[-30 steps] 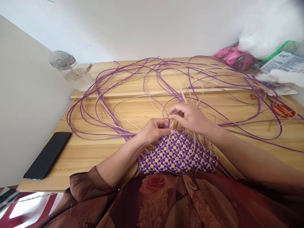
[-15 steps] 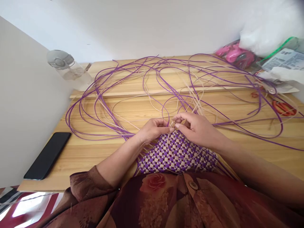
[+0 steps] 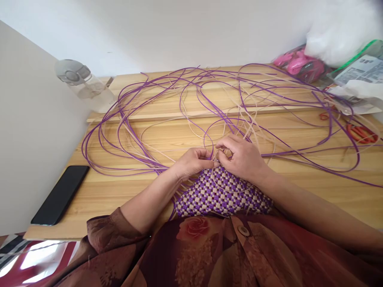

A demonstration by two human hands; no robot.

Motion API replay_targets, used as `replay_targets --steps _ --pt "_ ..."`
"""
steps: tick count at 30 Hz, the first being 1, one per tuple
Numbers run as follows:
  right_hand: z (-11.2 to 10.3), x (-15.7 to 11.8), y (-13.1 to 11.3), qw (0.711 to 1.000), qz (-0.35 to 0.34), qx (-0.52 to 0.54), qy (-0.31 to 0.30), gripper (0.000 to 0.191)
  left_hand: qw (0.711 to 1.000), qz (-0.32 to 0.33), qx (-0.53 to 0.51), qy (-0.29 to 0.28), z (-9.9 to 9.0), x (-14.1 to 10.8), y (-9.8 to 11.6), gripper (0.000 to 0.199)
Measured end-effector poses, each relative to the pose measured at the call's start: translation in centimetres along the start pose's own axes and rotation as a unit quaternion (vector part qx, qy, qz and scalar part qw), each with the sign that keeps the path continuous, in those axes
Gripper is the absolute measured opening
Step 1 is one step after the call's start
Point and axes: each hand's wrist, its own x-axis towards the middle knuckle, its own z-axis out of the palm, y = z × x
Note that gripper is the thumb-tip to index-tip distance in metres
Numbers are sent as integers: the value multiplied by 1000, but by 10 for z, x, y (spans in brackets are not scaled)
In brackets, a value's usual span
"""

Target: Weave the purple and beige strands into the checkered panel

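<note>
A woven piece (image 3: 221, 191) in a purple, beige and dark check lies against my body at the table's front. My left hand (image 3: 196, 161) pinches its upper edge between thumb and fingers. Just to the right, my right hand (image 3: 239, 155) is closed with thumb and forefinger together on a thin beige weaving strip, which makes a small loop between the two hands. A slack length of beige strip (image 3: 226, 190) curves over the front of the weave. Long loose purple strips (image 3: 134, 137) and beige ones fan out from the piece across the table.
On the wooden table (image 3: 110, 199), a black phone (image 3: 60, 195) lies at left and a clear bottle (image 3: 86, 85) with a grey lid stands behind it. Orange-handled scissors (image 3: 362, 133) lie at right, near a pink item in plastic (image 3: 302, 65) and papers (image 3: 359, 71).
My right hand has lifted slightly and turned inward, its fingers curling closer. The beige strip now forms a loop at the fingertips. My left hand has stayed on the edge.
</note>
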Motion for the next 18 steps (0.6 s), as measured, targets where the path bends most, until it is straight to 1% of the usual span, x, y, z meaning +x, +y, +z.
replay_targets --steps 1,3,5,6,7,8,11,13,15,16,18 --pt "-3 1 2 1000 -8 10 -10 17 1000 -7 2 13 0 0 1 31" --pt "-12 6 6 995 11 78 -69 20 999 -21 3 31 0 0 1 30" --pt "-22 13 13 974 39 168 -144 22 999 -31 6 33 1 0 1 28" --pt "-26 17 15 964 45 199 -169 23 999 -34 6 33 1 0 1 27" --pt "-29 21 17 959 44 214 -180 24 999 -33 7 34 1 0 1 26" --pt "-30 26 18 959 38 216 -177 23 999 -31 6 35 1 0 0 26" --pt "-23 38 18 974 15 169 -150 20 999 -6 5 39 1 0 -2 26" --pt "-15 41 16 981 10 116 -153 17 999 10 2 34 1 0 -3 29" --pt "-11 38 15 985 15 55 -162 15 1000 7 -5 30 1 1 -4 31" --pt "-11 35 14 986 12 26 -162 14 1000 -1 -9 28 1 2 -5 31" --pt "-18 24 11 990 -12 -25 -141 14 999 -21 -18 25 1 2 -5 32"
